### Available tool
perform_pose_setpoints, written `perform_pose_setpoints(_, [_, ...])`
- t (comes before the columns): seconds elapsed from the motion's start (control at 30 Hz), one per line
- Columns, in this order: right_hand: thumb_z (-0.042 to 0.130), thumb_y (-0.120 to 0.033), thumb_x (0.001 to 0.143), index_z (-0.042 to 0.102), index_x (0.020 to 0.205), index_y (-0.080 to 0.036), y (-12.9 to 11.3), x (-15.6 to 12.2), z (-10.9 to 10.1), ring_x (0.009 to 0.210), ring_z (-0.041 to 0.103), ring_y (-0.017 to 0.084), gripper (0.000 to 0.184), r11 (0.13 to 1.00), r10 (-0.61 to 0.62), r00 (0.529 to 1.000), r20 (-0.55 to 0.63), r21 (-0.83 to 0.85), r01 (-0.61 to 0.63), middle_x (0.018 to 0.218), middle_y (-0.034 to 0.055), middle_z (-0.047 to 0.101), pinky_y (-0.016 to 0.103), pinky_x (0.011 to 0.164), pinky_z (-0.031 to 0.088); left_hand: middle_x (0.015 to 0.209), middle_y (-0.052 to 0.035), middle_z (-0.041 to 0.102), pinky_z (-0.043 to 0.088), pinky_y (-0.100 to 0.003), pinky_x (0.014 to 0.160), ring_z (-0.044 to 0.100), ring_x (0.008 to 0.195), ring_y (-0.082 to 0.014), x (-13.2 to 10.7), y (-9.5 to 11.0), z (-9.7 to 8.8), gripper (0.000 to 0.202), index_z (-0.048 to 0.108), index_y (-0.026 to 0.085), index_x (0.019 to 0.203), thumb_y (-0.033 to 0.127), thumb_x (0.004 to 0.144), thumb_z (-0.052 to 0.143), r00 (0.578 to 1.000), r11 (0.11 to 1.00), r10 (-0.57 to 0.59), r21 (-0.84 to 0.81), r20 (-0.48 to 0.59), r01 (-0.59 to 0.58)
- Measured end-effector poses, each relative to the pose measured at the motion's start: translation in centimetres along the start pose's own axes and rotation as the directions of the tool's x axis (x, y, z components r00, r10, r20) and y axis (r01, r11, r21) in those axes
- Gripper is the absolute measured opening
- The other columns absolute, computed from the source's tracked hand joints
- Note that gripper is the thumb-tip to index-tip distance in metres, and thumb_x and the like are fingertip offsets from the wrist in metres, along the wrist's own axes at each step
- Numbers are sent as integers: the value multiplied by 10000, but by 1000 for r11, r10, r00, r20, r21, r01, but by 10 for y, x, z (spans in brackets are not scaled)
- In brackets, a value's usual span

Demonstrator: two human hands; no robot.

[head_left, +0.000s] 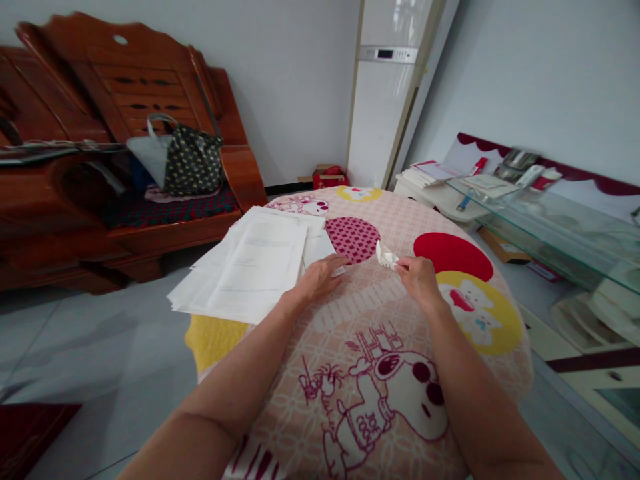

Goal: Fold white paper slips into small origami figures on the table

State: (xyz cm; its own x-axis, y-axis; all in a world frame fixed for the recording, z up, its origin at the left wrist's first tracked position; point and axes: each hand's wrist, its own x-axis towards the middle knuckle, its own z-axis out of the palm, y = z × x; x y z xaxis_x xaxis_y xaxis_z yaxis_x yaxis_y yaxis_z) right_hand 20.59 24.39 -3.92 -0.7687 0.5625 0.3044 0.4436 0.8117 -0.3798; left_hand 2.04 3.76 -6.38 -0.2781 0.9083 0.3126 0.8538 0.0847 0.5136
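Observation:
My right hand pinches the end of a small crumpled piece of white paper above the table. My left hand lies with its fingers stretched forward on the tablecloth, against the right edge of the papers. A small white scrap shows by its fingertips; whether the hand presses on it I cannot tell. To the left of that hand rests a loose, uneven stack of white paper sheets with faint print on the top one. Under everything is a round table with a pink patterned cloth.
A wooden sofa with a dark patterned bag stands at the left. Behind the table is a tall white cabinet-like unit. Close on the right, a glass shelf carries papers and small items. A red bag sits by the wall.

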Motion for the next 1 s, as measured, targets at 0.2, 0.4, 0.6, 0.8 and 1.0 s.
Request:
perform_pose_setpoints(0.2, [553,-174,880,811,885,-135,11,39,4,808,687,255,262,949,217,976,-1,-234,-211,862,160,765,295,659,433,1311,-110,683,506,-415,1079,617,1266,-261,0,5,7,288,702,190,1179,183,901,626,983,989,-19,150,184,-9])
perform_pose_setpoints(0.4, [498,-96,893,804,1008,-90,16,75,7,1000,716,316,327,908,327,945,18,-282,-309,1036,236,761,327,764,490,1309,-112,686,506,-401,1071,637,1235,-251,-1,8,7,284,711,191,1180,190,911,618,985,989,-22,148,172,-4])
perform_pose_setpoints(0.6, [508,-62,876,799,1033,-78,16,94,15,1057,713,329,330,900,379,925,22,-239,-363,1072,245,754,327,806,502,1310,-109,687,507,-395,1068,632,1242,-243,-3,6,8,308,700,198,1201,184,902,629,986,987,-18,159,166,-9])
perform_pose_setpoints(0.8, [595,-158,889,763,1171,-106,17,95,15,1110,695,308,332,928,345,938,15,-154,-339,1177,194,744,318,853,504,1312,-119,682,507,-380,1064,635,1231,-244,-4,6,6,317,687,183,1208,172,896,635,990,993,-1,117,144,-16])
perform_pose_setpoints(1.0, [603,-214,878,729,1242,-115,-13,51,9,891,731,247,399,952,282,958,45,107,-286,983,146,777,318,766,542,1213,-109,712,539,-363,987,670,1118,-249,-1,4,1,295,697,179,1173,198,879,668,991,969,-132,215,21,124])
